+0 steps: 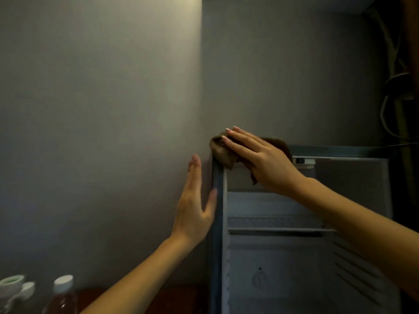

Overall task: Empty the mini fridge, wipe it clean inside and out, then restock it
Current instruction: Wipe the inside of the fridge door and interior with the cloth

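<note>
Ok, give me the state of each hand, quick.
Left hand: open, flat against the side of the fridge.
Right hand: open, straight fingers pressing the cloth on the fridge's top corner.

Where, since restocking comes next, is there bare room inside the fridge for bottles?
Below the shelf, the fridge looks bare between its left wall and ribbed right wall; the slot above it too. Crowded: the top left corner, where the right hand presses the cloth, with the left hand flat on the outer side.

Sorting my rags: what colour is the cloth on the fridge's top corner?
The cloth is brown, seen best in the head view.
</note>
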Tool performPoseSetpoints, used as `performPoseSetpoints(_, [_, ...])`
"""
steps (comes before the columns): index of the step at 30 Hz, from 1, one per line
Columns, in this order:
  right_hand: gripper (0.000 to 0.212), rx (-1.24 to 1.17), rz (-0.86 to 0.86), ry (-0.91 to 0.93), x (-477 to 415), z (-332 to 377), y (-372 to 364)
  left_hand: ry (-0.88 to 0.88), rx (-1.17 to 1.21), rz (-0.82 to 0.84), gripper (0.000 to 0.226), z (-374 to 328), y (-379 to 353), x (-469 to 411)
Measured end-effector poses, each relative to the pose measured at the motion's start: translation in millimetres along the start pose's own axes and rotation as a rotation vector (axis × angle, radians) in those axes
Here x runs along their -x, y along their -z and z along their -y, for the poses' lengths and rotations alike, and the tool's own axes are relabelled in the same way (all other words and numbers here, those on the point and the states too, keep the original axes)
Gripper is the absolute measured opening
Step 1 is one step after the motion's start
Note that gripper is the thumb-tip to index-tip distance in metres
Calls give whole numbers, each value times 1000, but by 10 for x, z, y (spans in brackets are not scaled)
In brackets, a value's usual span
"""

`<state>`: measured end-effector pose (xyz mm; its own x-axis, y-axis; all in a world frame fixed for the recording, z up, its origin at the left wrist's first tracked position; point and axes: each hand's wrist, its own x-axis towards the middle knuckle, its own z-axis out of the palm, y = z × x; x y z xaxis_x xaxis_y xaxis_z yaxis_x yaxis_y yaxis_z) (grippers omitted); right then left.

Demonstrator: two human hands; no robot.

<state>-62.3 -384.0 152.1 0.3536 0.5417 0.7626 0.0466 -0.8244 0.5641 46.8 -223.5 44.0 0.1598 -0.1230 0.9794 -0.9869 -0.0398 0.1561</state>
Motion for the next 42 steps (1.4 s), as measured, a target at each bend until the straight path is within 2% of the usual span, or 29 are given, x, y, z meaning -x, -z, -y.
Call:
performPoseSetpoints(4, [62,6,-22,132,-34,192,-116,-2,-81,-81,66,-10,180,22])
performPoseSetpoints(8, [64,-59,-17,46,245,370,-350,-75,-154,67,65,-15,222,180])
performPoseSetpoints(12, [60,-60,61,78,772,626,-521,-85,-271,120,46,-30,175,583])
performPoseSetpoints(15, [65,16,91,101,788,614,-474,-100,-350,180,51,-49,179,713])
performPoseSetpoints(17, [68,60,75,39,590,568,-398,-89,-369,197,59,-98,179,601])
performPoseSetpoints(20, [62,75,30,-63,298,588,-334,-59,-360,178,70,-282,149,308])
performPoseSetpoints(24, [60,48,59,-40,483,716,-423,-53,-383,212,71,-327,154,448])
performPoseSetpoints(29, [57,-7,125,58,1225,1117,-619,-130,-548,441,81,-161,285,1312])
performPoseSetpoints(33, [61,-42,199,93,1727,1496,-738,-78,-606,678,87,-165,342,1894])
performPoseSetpoints(36, [62,-41,265,152,2014,1693,-835,-43,-601,794,82,-208,373,2193])
performPoseSetpoints(38, [71,-43,341,183,2163,1796,-884,2,-608,863,80,-219,406,2353])
performPoseSetpoints(40, [91,-32,439,197,2287,1890,-915,28,-588,947,78,-232,454,2495])
performPoseSetpoints(42, [83,-58,463,237,2431,1954,-947,8,-558,1045,76,-251,506,2575])
